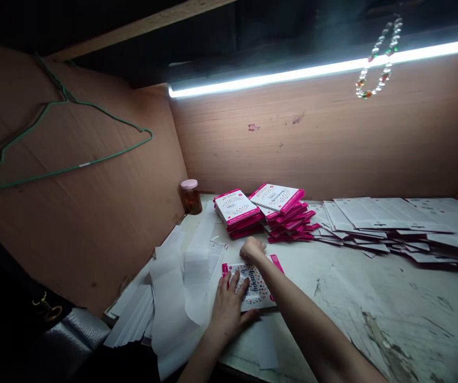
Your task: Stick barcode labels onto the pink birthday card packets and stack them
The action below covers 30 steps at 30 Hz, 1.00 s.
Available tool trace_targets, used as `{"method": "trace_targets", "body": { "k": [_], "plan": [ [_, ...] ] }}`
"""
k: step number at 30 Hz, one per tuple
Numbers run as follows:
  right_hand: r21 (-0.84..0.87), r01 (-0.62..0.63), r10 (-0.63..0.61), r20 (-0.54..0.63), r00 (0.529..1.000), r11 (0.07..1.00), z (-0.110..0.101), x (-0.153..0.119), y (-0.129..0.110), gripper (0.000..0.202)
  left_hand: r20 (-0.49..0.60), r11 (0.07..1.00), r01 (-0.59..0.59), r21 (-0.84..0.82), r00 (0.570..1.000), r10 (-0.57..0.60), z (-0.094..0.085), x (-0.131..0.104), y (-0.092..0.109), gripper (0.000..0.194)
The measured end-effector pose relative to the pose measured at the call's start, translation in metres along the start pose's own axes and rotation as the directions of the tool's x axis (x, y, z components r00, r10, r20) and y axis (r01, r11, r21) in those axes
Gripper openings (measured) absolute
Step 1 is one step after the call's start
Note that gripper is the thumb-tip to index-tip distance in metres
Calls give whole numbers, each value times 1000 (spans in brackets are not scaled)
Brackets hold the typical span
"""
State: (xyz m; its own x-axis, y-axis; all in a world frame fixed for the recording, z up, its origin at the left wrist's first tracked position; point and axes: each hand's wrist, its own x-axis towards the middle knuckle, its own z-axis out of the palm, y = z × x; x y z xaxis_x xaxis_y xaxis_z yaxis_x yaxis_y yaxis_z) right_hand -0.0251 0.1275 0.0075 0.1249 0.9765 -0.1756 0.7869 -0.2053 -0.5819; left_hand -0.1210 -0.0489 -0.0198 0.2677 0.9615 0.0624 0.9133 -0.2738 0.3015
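Observation:
A flat white packet with pink ends, coloured dots and "happy" lettering (pixel 261 287) lies on the worktable (pixel 316 319). Across its left part my left hand (pixel 227 302) rests with fingers spread and pressing down. My right hand (pixel 253 249) is curled closed at the packet's far edge; its fingertips are hidden, so what it holds, if anything, cannot be made out. Just beyond are a neat pile of pink-and-white packets (pixel 236 206) and a looser pile of similar packets (pixel 279 199). A narrow white paper strip (pixel 266 343) lies near the table's front edge.
To the left lie long white paper strips (pixel 168 290). A lidded jar (pixel 191 198) stands in the back corner. Overlapping printed cards (pixel 392 215) spread along the back right. A green hanger (pixel 113 116) hangs on the left wall; a bead string (pixel 384 74) dangles before the light tube (pixel 292 74).

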Motion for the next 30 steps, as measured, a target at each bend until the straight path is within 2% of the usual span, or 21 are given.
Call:
{"method": "trace_targets", "body": {
  "k": [2, 4, 6, 9, 11, 15, 18, 20, 23, 25, 28, 30],
  "plan": [
    [30, -65, 65, 6, 998, 997, -4, -3, -3, 32, -1, 1000, -6, 10, 1000, 6, 0, 0, 0, 77],
    [80, -46, 45, 4, 999, 996, -12, -10, -1, 37, -2, 1000, -13, 23, 1000, 13, 0, 0, -1, 76],
    [136, 68, -67, -15, 998, 988, -23, -22, 8, 40, -7, 999, -20, 31, 1000, 20, -1, 1, -2, 74],
    [189, 311, -308, -46, 950, 931, -34, -52, 35, 21, -23, 999, -33, 30, 999, 33, -3, 1, -3, 72],
    [198, 437, -440, -31, 897, 877, -32, -76, 55, 19, -49, 999, -42, 21, 998, 43, -3, 2, -3, 73],
    [149, 590, -599, 19, 800, 793, -12, -117, 90, 28, -124, 999, -29, -14, 992, 27, -2, 4, -3, 84],
    [33, 701, -701, -6, 713, 712, 0, -145, 114, 37, -61, 998, -55, 23, 997, 57, -7, 7, -1, 78],
    [-13, 787, -787, -11, 617, 617, 0, -165, 130, 34, -2, 996, -74, 58, 997, 74, -11, 9, -1, 72],
    [-55, 901, -901, 36, 432, 430, -10, -191, 154, 26, 31, 995, -69, 75, 997, 66, -16, 11, -1, 76],
    [-128, 933, -936, 62, 345, 336, -18, -200, 162, 20, 41, 992, -101, 71, 994, 98, -17, 12, -3, 79],
    [-269, 934, -954, 124, 274, 233, -26, -200, 161, 22, 96, 971, -237, 23, 968, 233, -18, 16, -7, 77],
    [-328, 926, -949, 182, 259, 190, -30, -196, 155, 21, 125, 953, -300, -27, 945, 301, -18, 19, -9, 74]
  ]
}}
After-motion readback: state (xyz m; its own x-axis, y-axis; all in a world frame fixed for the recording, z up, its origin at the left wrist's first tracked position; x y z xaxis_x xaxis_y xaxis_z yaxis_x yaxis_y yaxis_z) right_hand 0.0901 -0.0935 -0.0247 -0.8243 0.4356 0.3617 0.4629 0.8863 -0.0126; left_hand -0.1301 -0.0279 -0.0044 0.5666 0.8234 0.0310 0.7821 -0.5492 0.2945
